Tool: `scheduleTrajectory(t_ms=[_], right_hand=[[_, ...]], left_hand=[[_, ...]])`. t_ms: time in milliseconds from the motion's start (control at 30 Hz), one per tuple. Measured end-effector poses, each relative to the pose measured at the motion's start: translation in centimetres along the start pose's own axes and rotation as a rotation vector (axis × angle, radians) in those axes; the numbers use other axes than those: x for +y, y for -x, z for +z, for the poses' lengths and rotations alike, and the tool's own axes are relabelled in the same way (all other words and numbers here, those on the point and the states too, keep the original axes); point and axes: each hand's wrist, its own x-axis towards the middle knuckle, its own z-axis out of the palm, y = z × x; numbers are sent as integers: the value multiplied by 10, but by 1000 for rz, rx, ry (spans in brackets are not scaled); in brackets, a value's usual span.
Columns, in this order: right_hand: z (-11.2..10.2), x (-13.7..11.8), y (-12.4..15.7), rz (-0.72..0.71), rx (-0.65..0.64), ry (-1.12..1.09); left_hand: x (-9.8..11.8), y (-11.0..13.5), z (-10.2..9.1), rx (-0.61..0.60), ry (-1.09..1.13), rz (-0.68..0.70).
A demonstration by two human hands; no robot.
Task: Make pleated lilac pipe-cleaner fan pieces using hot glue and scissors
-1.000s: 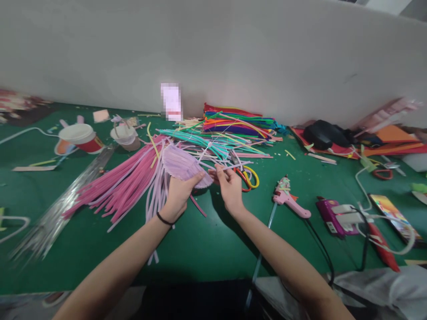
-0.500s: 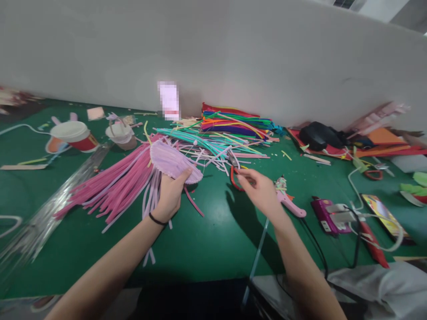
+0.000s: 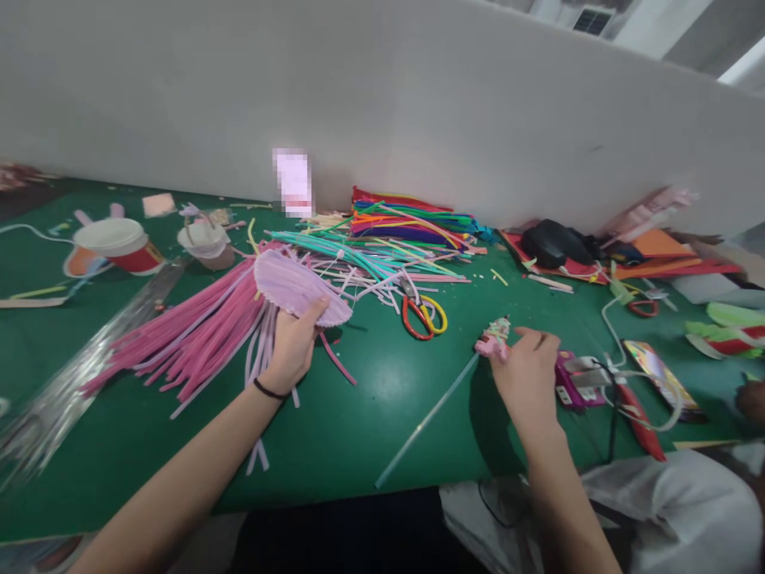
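Note:
My left hand (image 3: pixel 292 347) holds a flat lilac petal-shaped piece (image 3: pixel 299 288), made of pipe cleaners laid side by side, with the thumb on its face. Beneath and beside it fans a bundle of pink pipe cleaners (image 3: pixel 197 331), with lilac pipe cleaners (image 3: pixel 260 359) alongside. Over on the right, my right hand (image 3: pixel 526 371) is closed around the pink hot glue gun (image 3: pixel 492 347), whose handle is mostly hidden by the hand. A long bluish glue stick (image 3: pixel 427 418) sticks out of the gun toward the front edge. Red-and-yellow-handled scissors (image 3: pixel 421 316) lie between the hands.
Multicoloured pipe cleaners (image 3: pixel 412 223) are heaped against the grey partition (image 3: pixel 382 104). Paper cups (image 3: pixel 119 243) and clear plastic wrapping (image 3: pixel 113 343) are at left. A purple power strip (image 3: pixel 577 383) with cables, a phone (image 3: pixel 663 379) and a black pouch (image 3: pixel 553 243) are at right.
My right hand has left the scissors and moved right onto the glue gun. The gun and its stick have swung round. My left hand still holds the lilac piece.

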Motion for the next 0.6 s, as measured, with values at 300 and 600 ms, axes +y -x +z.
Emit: scheduleTrajectory(t_ms=[300,600], right_hand=[[-47,0,17,146,242,-218],[20,40,9,1,-303,234]], left_hand=[[0,-2,-1,-23,16,-8],[0,-2,-2,-5,12,-29]])
